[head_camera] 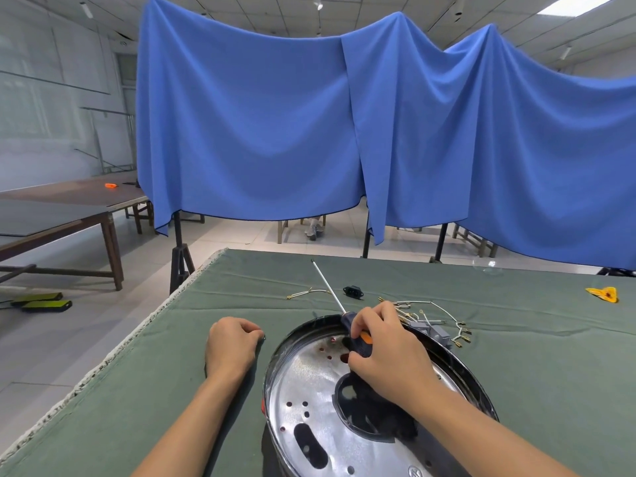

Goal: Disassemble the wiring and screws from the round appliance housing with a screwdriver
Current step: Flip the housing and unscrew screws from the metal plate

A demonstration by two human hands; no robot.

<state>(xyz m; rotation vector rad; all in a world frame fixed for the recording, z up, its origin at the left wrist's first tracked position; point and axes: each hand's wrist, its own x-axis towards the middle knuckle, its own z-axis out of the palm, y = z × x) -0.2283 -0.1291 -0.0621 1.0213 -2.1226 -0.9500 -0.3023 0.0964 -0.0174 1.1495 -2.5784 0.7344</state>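
The round housing point(344, 425) is a shiny metal disc with a dark rim and many holes. Over it, the right hand point(385, 352) grasps the screwdriver point(356, 337); left of it, the left hand point(232, 346) lies clenched on the cloth.

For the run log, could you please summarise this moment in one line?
right hand: grips screwdriver over housing | left hand: curled on table | wires: detached

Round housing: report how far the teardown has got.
Done: loose wires with terminals, a small wire bundle and a black socket lie on the green cloth, outside the round housing. In hand: the right hand holds the screwdriver, tip pointing away; the left hand rests curled on the cloth. Left: remaining screws cannot be told.
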